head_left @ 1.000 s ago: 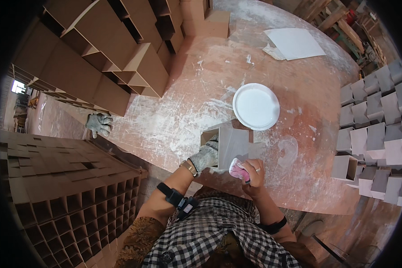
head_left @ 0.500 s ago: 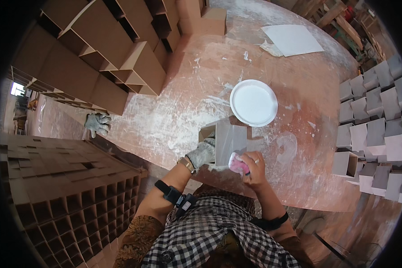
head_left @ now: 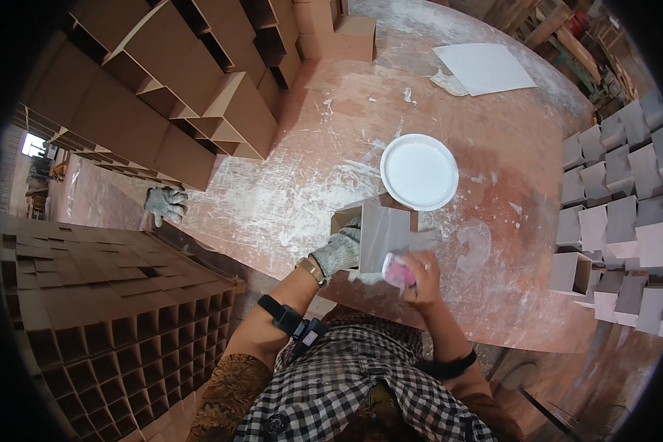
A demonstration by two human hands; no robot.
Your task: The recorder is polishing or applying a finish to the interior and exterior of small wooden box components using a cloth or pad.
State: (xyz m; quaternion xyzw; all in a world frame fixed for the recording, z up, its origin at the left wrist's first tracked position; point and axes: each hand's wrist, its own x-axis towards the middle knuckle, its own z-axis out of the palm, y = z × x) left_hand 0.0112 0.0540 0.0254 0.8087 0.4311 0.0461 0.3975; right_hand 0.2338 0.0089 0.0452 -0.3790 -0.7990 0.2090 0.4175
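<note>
My left hand (head_left: 339, 249), in a grey knit glove, reaches into the open side of a small grey-faced box (head_left: 385, 236) and holds it at the table's near edge. Its fingertips are hidden inside the box. My bare right hand (head_left: 422, 278) grips a pink sponge (head_left: 398, 272) whose face is whitened. The sponge is at the box's lower right edge; whether it touches cannot be made out. Just beyond the box lies a round white tub or lid (head_left: 419, 172) with white material in it.
Brown boxes (head_left: 236, 118) are stacked at the far left, and more compartmented ones (head_left: 125, 324) at the near left. An empty grey glove (head_left: 166, 204) lies at the table's left edge. Grey boxes (head_left: 617, 221) stand stacked at right. A white sheet (head_left: 486, 68) lies far back.
My right hand and the sponge have shifted slightly right and turned a little. The box and my left hand sit a touch farther right in the picture, as the whole view has shifted slightly.
</note>
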